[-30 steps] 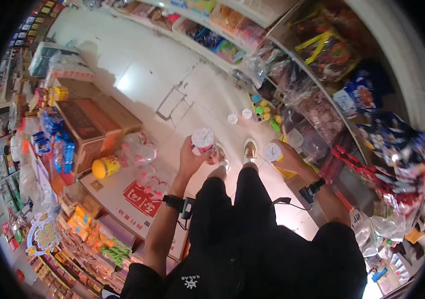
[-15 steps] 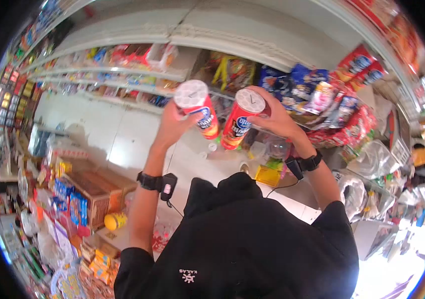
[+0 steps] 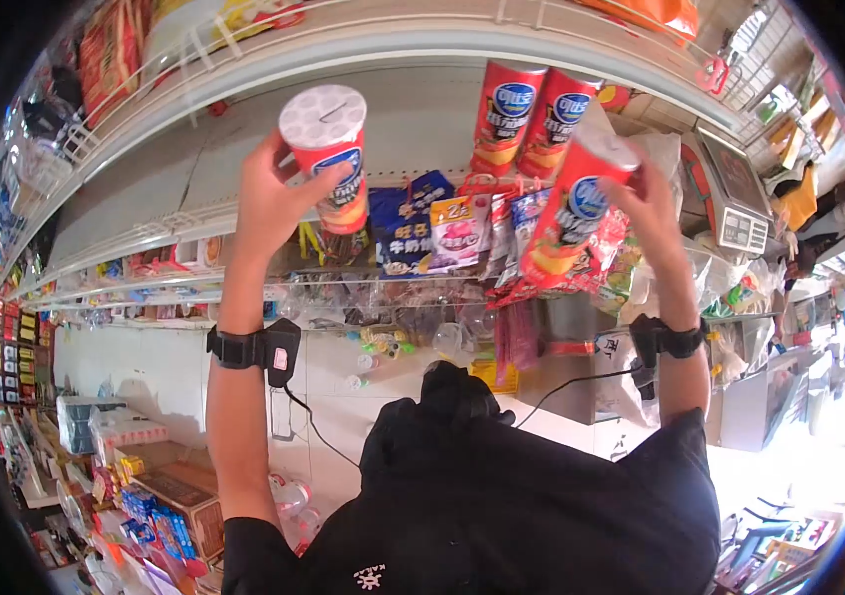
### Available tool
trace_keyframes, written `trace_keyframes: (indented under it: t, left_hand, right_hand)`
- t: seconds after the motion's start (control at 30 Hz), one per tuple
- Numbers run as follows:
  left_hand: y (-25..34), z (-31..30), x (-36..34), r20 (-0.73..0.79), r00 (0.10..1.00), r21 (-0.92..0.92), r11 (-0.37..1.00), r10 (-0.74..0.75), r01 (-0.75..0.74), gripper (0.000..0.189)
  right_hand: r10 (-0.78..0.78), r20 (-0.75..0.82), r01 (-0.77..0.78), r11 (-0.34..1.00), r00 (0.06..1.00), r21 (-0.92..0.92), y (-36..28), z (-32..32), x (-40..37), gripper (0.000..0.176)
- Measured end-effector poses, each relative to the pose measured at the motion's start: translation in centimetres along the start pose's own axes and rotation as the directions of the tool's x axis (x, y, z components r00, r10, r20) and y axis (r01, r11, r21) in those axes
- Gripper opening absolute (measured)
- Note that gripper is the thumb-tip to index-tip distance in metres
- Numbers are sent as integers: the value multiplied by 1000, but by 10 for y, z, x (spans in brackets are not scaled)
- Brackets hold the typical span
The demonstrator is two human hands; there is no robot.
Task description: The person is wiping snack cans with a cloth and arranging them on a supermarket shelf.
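Note:
My left hand [image 3: 279, 193] is wrapped round a red chip canister [image 3: 340, 183] with a white dotted lid and a blue logo, held up before the shelf. A second red chip canister [image 3: 573, 213] is in my right hand [image 3: 653, 203]; it tilts and is smeared by motion. Just behind it, two more red canisters [image 3: 508, 119] stand side by side on the shelf [image 3: 413, 139]. Blue candy bags [image 3: 401, 228] and a pink-and-yellow candy bag [image 3: 459, 233] hang below the shelf edge, between my hands.
A digital scale [image 3: 740, 213] stands right of the canisters. Above runs an upper shelf with a wire rail [image 3: 373, 20]. At lower left, an open cardboard box [image 3: 184, 496] sits beside blue snack packs [image 3: 160, 526]. Plastic bottles [image 3: 294, 496] are near my left elbow.
My hands have moved apart, the left canister to the left and the right one to the right, next to the standing canisters. The view has shifted up toward the shelf.

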State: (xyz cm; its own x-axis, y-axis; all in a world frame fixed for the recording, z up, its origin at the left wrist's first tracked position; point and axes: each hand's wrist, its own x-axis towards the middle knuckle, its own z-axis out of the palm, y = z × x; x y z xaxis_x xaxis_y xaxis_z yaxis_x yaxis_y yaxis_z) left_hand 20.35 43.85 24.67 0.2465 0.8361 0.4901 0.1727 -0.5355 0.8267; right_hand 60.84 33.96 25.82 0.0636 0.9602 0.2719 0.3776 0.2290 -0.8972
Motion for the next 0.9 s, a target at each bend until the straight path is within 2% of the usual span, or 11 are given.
trace_keyframes:
  t: [0.2,0.27,0.33,0.4,0.53,0.6,0.67,0.7,0.77,0.87,0.9]
  left_hand:
    - [7,37,51,121,972,111,976,-199,186,59]
    - [1,45,65,111,921,71,928,-372,366,60]
    - [-21,45,83,126,918,30,927,-376,375,60]
    - [-23,48,98,5,943,-255,911,-334,324,55]
    - [-72,30,132,328,915,-500,778,-236,380,45]
    - [-78,48,146,312,916,-482,789,-251,380,42]
    - [-83,66,153,187,969,-479,846,-161,233,40]
    - [-89,73,159,191,967,-475,846,-167,240,40]
    - [-94,86,168,71,994,-229,969,-81,95,31]
    - [-72,111,164,143,987,-308,945,-68,109,30]
    - [-83,110,167,254,940,194,940,230,-282,34]
  right_hand:
    - [46,-288,-80,991,956,-106,33,-101,34,48]
    - [3,-321,-47,990,947,-130,29,-111,47,49]
    - [52,-335,-116,978,941,-175,36,-120,61,49]
    - [-28,-274,-23,983,961,-181,33,-117,70,48]
    - [89,-208,-109,990,974,-90,66,-132,99,56]
    - [53,-314,-81,994,948,-77,73,-122,108,48]
    - [77,-302,-95,994,950,-46,108,-133,137,46]
    - [57,-148,-61,998,987,-28,123,-149,150,47]
    - [11,-154,-18,999,988,-40,121,-149,163,47]
    - [-70,-107,63,996,992,-68,106,-137,175,48]
    - [-95,-89,90,994,991,-59,104,-127,174,48]
